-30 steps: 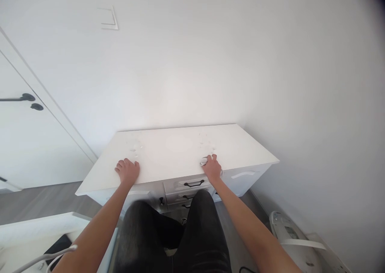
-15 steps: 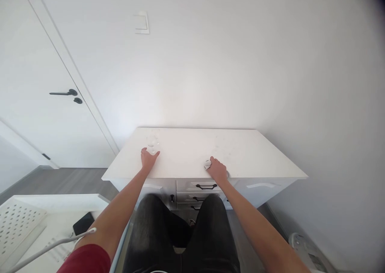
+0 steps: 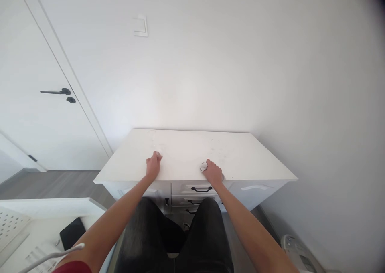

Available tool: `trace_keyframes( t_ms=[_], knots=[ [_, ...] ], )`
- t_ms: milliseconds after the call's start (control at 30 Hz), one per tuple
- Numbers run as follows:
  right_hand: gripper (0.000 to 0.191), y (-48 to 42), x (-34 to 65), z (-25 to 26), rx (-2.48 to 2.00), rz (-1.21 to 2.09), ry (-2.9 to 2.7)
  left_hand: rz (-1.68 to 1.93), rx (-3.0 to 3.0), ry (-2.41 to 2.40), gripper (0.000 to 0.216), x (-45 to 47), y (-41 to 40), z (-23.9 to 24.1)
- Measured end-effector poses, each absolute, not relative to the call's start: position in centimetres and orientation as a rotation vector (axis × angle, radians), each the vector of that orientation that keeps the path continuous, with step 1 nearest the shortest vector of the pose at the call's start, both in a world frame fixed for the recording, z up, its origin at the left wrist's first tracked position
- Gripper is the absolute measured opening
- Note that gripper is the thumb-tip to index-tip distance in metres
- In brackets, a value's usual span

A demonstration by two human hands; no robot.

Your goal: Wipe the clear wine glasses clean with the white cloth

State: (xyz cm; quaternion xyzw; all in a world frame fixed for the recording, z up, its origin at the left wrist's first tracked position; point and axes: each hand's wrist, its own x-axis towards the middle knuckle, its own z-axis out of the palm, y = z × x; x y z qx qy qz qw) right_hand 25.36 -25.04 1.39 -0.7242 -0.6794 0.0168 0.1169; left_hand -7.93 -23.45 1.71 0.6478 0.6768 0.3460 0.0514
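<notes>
I sit facing a white cabinet top (image 3: 240, 160). My left hand (image 3: 152, 166) rests on its front left part, fingers pinched together over a small pale scrap (image 3: 157, 156). My right hand (image 3: 214, 173) sits near the front edge, curled around a small crumpled whitish wad (image 3: 203, 167) that pokes out by the thumb. Faint pale bits (image 3: 215, 148) lie on the surface beyond the right hand. My dark-trousered knees are just below the cabinet's front.
Drawers with black handles (image 3: 201, 189) lie under the top between my knees. A white door with a black lever (image 3: 55, 92) is at the left, a wall switch (image 3: 140, 26) above. A white side table holds a black phone (image 3: 72, 233) and cable (image 3: 51, 255). A white device (image 3: 296, 251) lies on the floor, right.
My left hand went from flat with spread fingers to pinched together on the top, a little nearer the front. The right hand stayed closed on the wad. The view swung left.
</notes>
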Motion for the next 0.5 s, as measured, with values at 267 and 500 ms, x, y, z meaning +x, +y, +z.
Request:
trace_keyframes(
  t_ms=[267, 500],
  knots=[
    [0.024, -25.5, 25.3, 1.6, -2.104, 0.100, -1.902, 0.729, 2.249, 2.223, 0.025, -3.9, -24.9, 1.6],
    [0.020, -24.9, 25.7, 2.4, -1.654, 0.754, -1.264, 0.621, 2.295, 2.303, 0.025, -4.0, -24.9, 1.1]
  ],
)
